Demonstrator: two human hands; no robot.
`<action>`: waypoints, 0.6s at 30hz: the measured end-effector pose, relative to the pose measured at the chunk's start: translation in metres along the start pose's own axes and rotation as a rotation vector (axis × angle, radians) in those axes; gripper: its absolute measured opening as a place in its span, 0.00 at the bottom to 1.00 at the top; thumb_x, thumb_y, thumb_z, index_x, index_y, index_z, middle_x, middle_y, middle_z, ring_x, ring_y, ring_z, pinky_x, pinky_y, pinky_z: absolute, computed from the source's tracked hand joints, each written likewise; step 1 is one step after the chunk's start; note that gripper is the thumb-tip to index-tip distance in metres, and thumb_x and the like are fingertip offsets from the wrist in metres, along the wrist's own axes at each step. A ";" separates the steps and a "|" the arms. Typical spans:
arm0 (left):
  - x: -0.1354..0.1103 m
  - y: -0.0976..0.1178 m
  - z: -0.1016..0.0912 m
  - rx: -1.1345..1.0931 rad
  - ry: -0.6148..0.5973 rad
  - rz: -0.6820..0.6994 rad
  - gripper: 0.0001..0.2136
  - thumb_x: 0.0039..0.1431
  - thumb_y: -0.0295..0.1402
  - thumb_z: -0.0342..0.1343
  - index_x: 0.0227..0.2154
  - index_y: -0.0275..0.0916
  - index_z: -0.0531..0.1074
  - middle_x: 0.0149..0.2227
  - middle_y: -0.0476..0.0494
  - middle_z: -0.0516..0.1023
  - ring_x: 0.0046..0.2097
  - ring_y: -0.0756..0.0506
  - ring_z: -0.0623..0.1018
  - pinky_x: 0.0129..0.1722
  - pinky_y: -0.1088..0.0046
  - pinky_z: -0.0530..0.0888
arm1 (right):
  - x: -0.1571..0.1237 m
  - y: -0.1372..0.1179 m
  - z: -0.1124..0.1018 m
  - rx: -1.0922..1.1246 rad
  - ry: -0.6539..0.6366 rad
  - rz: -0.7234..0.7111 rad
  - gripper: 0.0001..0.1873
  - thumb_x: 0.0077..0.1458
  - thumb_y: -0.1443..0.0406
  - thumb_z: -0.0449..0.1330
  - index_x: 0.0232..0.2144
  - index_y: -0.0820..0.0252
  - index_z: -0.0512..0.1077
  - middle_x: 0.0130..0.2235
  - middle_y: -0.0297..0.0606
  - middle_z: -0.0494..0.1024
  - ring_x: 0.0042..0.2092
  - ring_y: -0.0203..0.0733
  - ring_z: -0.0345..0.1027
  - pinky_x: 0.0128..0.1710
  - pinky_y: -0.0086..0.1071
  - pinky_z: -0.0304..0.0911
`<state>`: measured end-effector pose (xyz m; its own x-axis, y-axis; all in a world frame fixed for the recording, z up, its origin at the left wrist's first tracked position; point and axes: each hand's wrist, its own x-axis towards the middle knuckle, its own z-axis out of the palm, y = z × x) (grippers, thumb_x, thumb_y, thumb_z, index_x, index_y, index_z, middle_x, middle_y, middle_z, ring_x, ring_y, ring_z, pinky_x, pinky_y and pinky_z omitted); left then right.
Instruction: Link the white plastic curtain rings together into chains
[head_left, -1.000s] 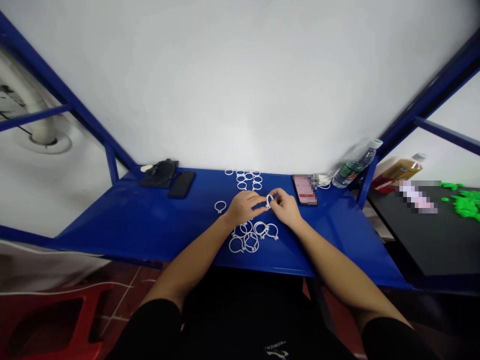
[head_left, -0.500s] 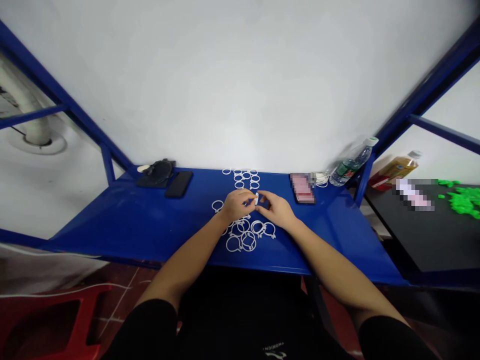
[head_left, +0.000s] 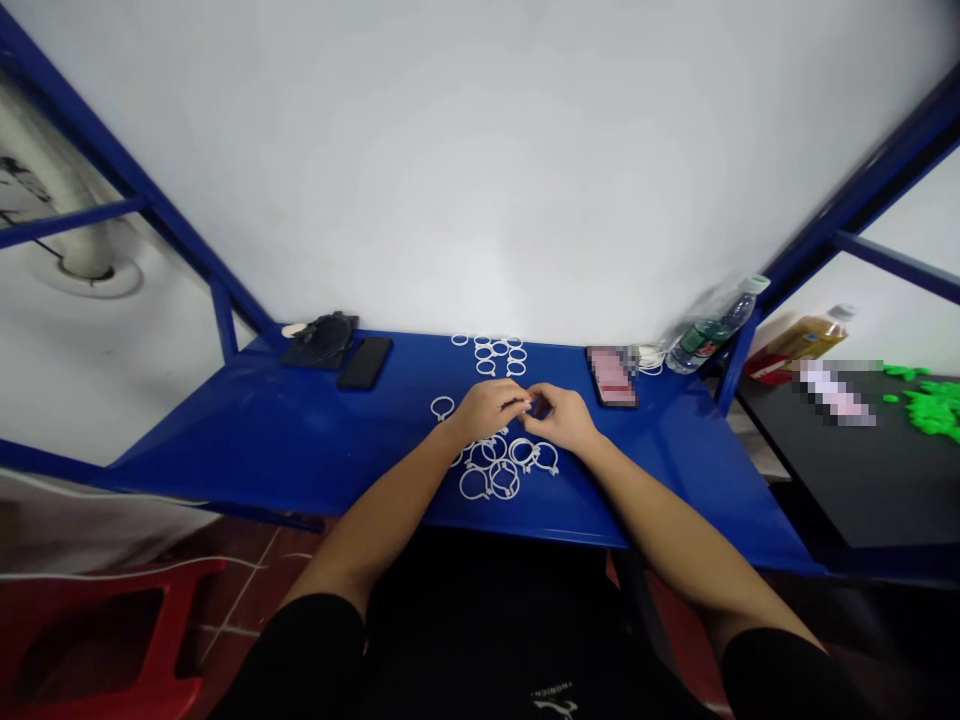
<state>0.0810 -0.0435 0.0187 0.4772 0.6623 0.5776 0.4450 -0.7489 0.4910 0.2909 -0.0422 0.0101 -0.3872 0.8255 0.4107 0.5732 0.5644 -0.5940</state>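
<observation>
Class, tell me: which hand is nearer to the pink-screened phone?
Right. The right hand is a little left of the pink-screened phone; the left hand is farther left, beyond the right one.

You are holding a white piece (head_left: 528,403) that is mostly hidden in your grasp. Near you, thin white rings (head_left: 490,484) with small tabs are lying flat and overlapping, one lone ring (head_left: 442,398) resting apart; farther off, seven rings (head_left: 493,352) are forming an H

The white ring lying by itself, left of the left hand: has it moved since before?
No. Against the black slab on the blue table, the white ring keeps its place, rightward and nearer the person; only the view shifted slightly.
</observation>
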 end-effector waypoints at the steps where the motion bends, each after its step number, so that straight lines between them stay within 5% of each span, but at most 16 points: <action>1: 0.000 0.000 0.000 -0.016 -0.004 -0.009 0.08 0.70 0.33 0.58 0.38 0.40 0.82 0.38 0.45 0.84 0.40 0.47 0.82 0.43 0.70 0.77 | 0.001 0.001 0.001 0.012 0.003 -0.004 0.14 0.50 0.59 0.69 0.39 0.56 0.77 0.33 0.35 0.83 0.31 0.41 0.77 0.33 0.32 0.68; 6: 0.000 -0.008 0.001 -0.045 0.048 -0.069 0.08 0.69 0.35 0.60 0.37 0.41 0.83 0.36 0.46 0.85 0.38 0.48 0.82 0.41 0.71 0.77 | 0.008 0.012 0.001 0.119 0.004 -0.004 0.17 0.49 0.58 0.71 0.40 0.56 0.75 0.34 0.34 0.82 0.30 0.39 0.74 0.32 0.32 0.68; 10: 0.000 -0.028 -0.014 -0.003 0.346 -0.166 0.08 0.67 0.37 0.62 0.35 0.41 0.83 0.36 0.45 0.85 0.37 0.47 0.81 0.41 0.70 0.78 | 0.011 0.024 0.000 0.142 -0.004 0.037 0.25 0.55 0.53 0.71 0.52 0.55 0.75 0.38 0.36 0.83 0.30 0.38 0.73 0.32 0.33 0.68; 13: -0.005 -0.054 -0.034 0.068 0.559 -0.363 0.08 0.64 0.38 0.63 0.38 0.39 0.83 0.38 0.44 0.84 0.33 0.48 0.79 0.38 0.71 0.77 | 0.010 0.027 0.000 0.092 -0.104 0.015 0.16 0.61 0.55 0.68 0.48 0.55 0.78 0.35 0.35 0.83 0.30 0.38 0.73 0.33 0.33 0.68; 15: -0.010 -0.073 -0.044 0.125 0.606 -0.512 0.09 0.63 0.37 0.63 0.41 0.39 0.83 0.38 0.44 0.85 0.32 0.48 0.78 0.38 0.71 0.77 | 0.008 0.026 0.001 0.070 -0.171 -0.023 0.12 0.62 0.58 0.66 0.46 0.55 0.79 0.35 0.34 0.83 0.31 0.38 0.74 0.34 0.33 0.68; 18: -0.018 -0.095 -0.050 0.118 0.470 -0.701 0.14 0.63 0.35 0.63 0.50 0.39 0.82 0.41 0.45 0.86 0.34 0.47 0.80 0.43 0.70 0.77 | 0.006 0.021 0.003 0.043 -0.247 -0.072 0.11 0.62 0.60 0.66 0.46 0.55 0.79 0.36 0.34 0.83 0.33 0.39 0.75 0.36 0.33 0.68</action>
<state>-0.0073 0.0148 -0.0056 -0.2907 0.8743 0.3886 0.6087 -0.1443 0.7801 0.2980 -0.0255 -0.0021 -0.5934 0.7566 0.2745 0.5085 0.6168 -0.6008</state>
